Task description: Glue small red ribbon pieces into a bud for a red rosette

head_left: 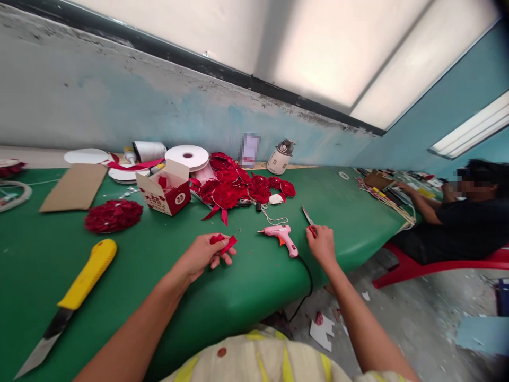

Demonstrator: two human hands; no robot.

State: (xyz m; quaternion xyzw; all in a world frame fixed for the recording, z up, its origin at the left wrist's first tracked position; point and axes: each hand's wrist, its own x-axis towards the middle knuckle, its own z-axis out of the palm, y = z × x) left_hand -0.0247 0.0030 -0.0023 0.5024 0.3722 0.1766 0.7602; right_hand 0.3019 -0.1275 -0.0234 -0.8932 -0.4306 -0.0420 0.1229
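Left fingers (227, 258) pinch red ribbon (228, 244) while right fingers (314, 242) grip scissors (307, 216)

L hand (210, 253) pinched, R hand (321, 246) fisted, palm prob. down; both arms (149, 307) fwd.

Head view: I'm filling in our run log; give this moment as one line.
left hand: holds red ribbon | right hand: holds scissors by handles | pink glue gun: on green table, between hands
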